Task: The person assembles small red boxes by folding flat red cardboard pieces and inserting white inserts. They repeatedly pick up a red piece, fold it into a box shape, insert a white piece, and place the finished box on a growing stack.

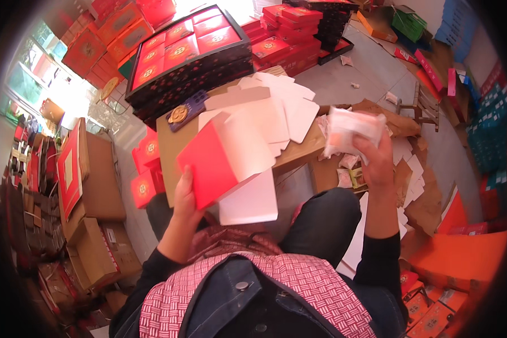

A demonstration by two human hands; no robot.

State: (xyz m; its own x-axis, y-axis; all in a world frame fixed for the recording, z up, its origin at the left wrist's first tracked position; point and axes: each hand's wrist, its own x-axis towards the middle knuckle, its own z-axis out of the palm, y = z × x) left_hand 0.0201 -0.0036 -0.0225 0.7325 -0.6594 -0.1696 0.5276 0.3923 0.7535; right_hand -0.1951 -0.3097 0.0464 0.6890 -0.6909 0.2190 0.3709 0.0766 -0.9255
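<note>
My left hand [187,194] grips the lower left edge of a red folding box [208,166] whose white inner side faces right, with a flap hanging at its lower end. Raised to the right, my right hand [376,155] is closed around white-and-pink plastic-wrapped packets [352,127], slightly blurred. Flat white box blanks [293,110] lie fanned on the wooden table [172,155] just beyond the red box. Under my right hand, more small wrapped packets [346,172] lie in an open carton, partly hidden by my wrist.
Black trays [194,73] of red boxes are stacked at the table's far left, beside a blue phone-like object with a gold ring [180,114]. Red boxes [143,186] stand on the floor at left, near brown cartons [98,174]. A wooden stool [422,110] stands far right.
</note>
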